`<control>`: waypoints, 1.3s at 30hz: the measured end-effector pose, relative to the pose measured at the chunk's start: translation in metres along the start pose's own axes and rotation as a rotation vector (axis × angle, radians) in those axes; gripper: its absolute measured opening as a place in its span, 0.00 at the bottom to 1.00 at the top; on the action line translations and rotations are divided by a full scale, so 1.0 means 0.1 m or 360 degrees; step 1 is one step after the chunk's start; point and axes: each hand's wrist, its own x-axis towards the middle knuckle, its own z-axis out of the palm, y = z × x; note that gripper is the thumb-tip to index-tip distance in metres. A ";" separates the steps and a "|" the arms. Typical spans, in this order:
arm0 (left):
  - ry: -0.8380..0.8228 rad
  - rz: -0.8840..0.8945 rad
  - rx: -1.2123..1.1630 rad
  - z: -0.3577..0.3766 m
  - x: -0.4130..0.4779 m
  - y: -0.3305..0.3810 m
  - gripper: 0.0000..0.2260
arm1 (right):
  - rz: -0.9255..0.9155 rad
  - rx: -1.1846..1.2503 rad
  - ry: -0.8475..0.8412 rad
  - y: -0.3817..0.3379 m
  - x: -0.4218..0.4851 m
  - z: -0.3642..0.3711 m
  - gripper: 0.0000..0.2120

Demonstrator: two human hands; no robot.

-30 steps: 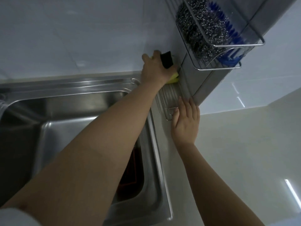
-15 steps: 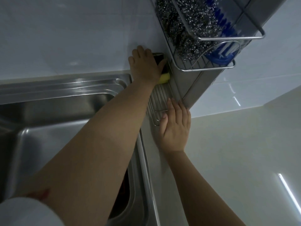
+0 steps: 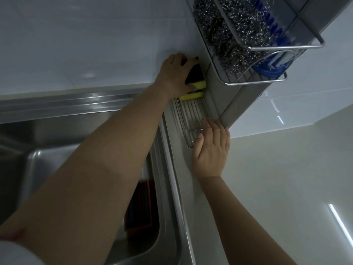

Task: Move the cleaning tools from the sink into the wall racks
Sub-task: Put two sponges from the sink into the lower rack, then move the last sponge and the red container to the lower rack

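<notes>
My left hand (image 3: 174,75) reaches across the sink to the far end of the lower wire rack (image 3: 192,119) and grips a yellow sponge with a dark scouring side (image 3: 196,82). A second yellow sponge edge (image 3: 191,96) lies just below it in the rack. My right hand (image 3: 212,150) rests flat on the near end of that rack, fingers together, holding nothing. The upper wire rack (image 3: 267,47) holds steel wool scourers (image 3: 235,29) and a blue brush (image 3: 275,64). A red-edged dark tool (image 3: 139,209) lies in the steel sink (image 3: 47,159), partly hidden by my left forearm.
The racks hang on a steel panel (image 3: 238,100) against the white tiled wall (image 3: 86,44). A pale countertop (image 3: 286,178) spreads to the right of the sink's raised rim (image 3: 175,188).
My left hand has pushed the sponge deeper into the lower rack's far end, and a second yellow edge now shows. The view has moved closer. My right hand stays on the rack.
</notes>
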 end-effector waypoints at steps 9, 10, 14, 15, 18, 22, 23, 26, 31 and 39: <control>0.0063 -0.0082 0.0292 0.21 -0.04 0.03 0.34 | -0.0008 -0.0021 0.0003 0.00 0.00 -0.01 0.22; 0.0059 -0.0089 0.0322 0.21 -0.03 0.05 0.33 | -0.0009 -0.0023 0.0007 0.00 0.00 -0.01 0.22; -0.0069 -0.0110 0.0323 0.23 -0.05 0.06 0.35 | -0.0011 -0.0016 -0.0001 0.00 0.00 -0.01 0.23; -0.0103 -0.0122 0.0312 0.22 -0.08 0.06 0.36 | -0.0011 -0.0015 -0.0004 0.00 0.00 -0.01 0.23; -0.0097 -0.0159 0.0206 0.20 -0.21 0.08 0.39 | -0.0006 -0.0036 -0.0024 0.00 0.00 -0.03 0.23; -0.0025 -0.0158 -0.0011 0.17 -0.50 0.09 0.36 | 0.0009 -0.0120 -0.0154 -0.01 0.00 -0.07 0.25; -0.0040 -0.0149 -0.0042 0.16 -0.60 0.08 0.33 | 0.0019 -0.0132 -0.0182 -0.02 -0.01 -0.08 0.25; -0.0093 -0.0194 -0.0183 0.12 -0.99 0.01 0.29 | 0.0100 -0.0179 -0.0274 -0.07 -0.03 -0.14 0.25; -0.0297 -0.0370 -0.0232 0.25 -1.83 -0.37 0.28 | 0.0302 -0.0136 -0.0424 -0.34 -0.25 -0.29 0.26; -0.0474 -0.0680 -0.0242 0.51 -3.12 -1.07 0.30 | 0.0208 -0.0106 -0.0551 -1.27 -1.05 -0.42 0.28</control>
